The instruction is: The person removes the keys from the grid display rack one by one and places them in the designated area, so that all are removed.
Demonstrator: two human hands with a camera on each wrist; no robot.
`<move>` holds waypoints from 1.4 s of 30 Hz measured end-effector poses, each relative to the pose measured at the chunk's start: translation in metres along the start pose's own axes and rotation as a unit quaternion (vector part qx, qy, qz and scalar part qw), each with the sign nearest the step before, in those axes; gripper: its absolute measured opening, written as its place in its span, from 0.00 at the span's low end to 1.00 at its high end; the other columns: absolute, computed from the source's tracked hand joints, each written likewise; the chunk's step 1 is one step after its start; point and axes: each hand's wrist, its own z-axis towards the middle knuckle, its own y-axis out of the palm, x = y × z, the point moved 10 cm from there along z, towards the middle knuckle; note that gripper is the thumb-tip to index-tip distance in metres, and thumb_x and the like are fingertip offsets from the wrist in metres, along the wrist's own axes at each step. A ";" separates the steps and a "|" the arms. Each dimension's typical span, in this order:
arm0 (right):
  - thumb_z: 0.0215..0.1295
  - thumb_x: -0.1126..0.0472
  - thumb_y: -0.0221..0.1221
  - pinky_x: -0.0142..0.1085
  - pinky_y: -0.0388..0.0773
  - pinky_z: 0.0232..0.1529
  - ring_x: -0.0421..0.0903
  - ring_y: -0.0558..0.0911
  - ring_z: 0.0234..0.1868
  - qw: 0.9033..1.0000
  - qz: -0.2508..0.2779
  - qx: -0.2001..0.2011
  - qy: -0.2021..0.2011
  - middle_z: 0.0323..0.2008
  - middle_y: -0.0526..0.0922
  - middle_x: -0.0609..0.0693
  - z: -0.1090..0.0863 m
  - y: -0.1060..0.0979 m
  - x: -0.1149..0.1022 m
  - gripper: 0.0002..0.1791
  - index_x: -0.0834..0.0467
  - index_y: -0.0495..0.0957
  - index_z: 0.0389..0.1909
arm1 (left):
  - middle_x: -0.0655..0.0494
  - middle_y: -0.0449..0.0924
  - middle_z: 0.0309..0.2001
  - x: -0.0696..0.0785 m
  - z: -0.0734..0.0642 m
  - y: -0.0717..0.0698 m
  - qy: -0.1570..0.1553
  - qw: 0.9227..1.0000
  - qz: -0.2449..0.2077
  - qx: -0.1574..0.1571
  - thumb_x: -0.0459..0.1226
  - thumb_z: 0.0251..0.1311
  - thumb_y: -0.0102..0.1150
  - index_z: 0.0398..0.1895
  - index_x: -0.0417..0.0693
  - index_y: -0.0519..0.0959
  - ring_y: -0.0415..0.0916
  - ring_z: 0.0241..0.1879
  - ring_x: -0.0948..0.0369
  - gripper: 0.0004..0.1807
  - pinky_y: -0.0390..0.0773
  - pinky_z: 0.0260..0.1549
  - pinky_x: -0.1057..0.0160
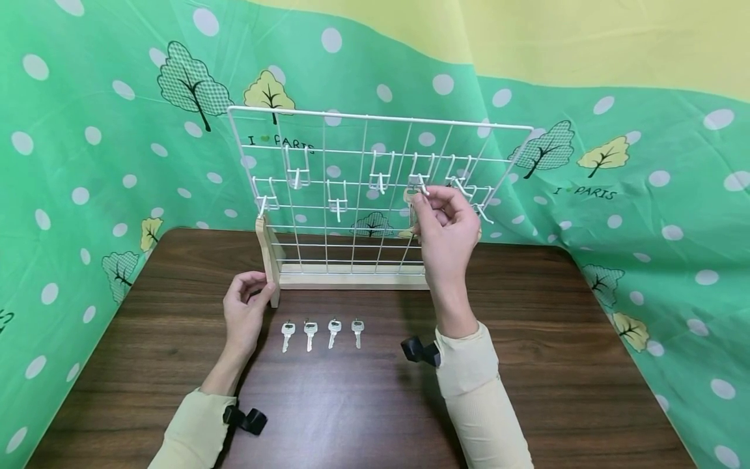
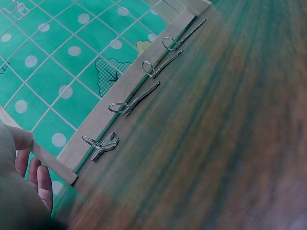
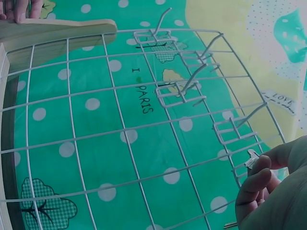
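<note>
A white wire grid rack [image 1: 366, 117] stands in a wooden base, with several white hooks [image 1: 379, 181] hung across it. My right hand [image 1: 448, 228] is raised in front of the rack's right half and pinches a small metal key [image 3: 251, 159] close to one hook [image 1: 418, 180]. The fingers cover most of that key. At the lower left, my left hand [image 1: 246, 306] holds the wooden side leg [image 1: 268, 260], its thumb on the near face and fingers around behind. Several silver keys [image 1: 310, 335] lie in a row before the base, each with a ring [image 2: 118, 107].
The dark wooden table [image 1: 351, 404] carries the rack near its back edge. Behind it hangs a green cloth [image 1: 117, 182] with white dots and trees. Black wrist mounts [image 1: 246, 420] sit on both sleeves.
</note>
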 end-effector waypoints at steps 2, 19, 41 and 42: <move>0.71 0.74 0.68 0.25 0.76 0.23 0.37 0.76 0.18 1.000 0.006 -0.001 -0.001 0.28 0.83 0.45 0.000 0.000 -0.001 0.06 0.60 0.88 0.38 | 0.63 0.84 0.43 -0.001 0.000 0.000 0.000 1.000 0.001 0.001 0.18 0.68 0.67 0.54 0.17 0.74 0.83 0.46 0.66 0.16 0.82 0.44 0.74; 0.71 0.73 0.68 0.25 0.70 0.18 0.38 0.73 0.17 1.000 0.011 -0.003 -0.008 0.25 0.83 0.45 -0.006 -0.005 -0.010 0.07 0.59 0.89 0.35 | 0.64 0.84 0.43 0.000 0.002 0.000 0.002 1.000 0.006 0.000 0.18 0.68 0.67 0.54 0.18 0.74 0.83 0.46 0.66 0.16 0.82 0.43 0.74; 0.70 0.74 0.67 0.25 0.69 0.18 0.38 0.73 0.17 0.999 0.034 -0.026 -0.002 0.25 0.81 0.46 -0.014 -0.006 -0.022 0.08 0.59 0.88 0.35 | 0.63 0.84 0.42 0.000 0.000 -0.001 -0.006 1.000 0.010 0.003 0.18 0.68 0.67 0.53 0.19 0.75 0.83 0.45 0.66 0.15 0.81 0.42 0.74; 0.70 0.75 0.67 0.25 0.70 0.19 0.38 0.73 0.17 0.999 0.036 -0.028 0.001 0.25 0.81 0.46 -0.015 -0.006 -0.022 0.08 0.59 0.88 0.35 | 0.63 0.84 0.42 0.000 0.000 -0.001 -0.005 1.000 0.009 0.002 0.18 0.68 0.67 0.53 0.19 0.75 0.83 0.45 0.66 0.15 0.81 0.43 0.74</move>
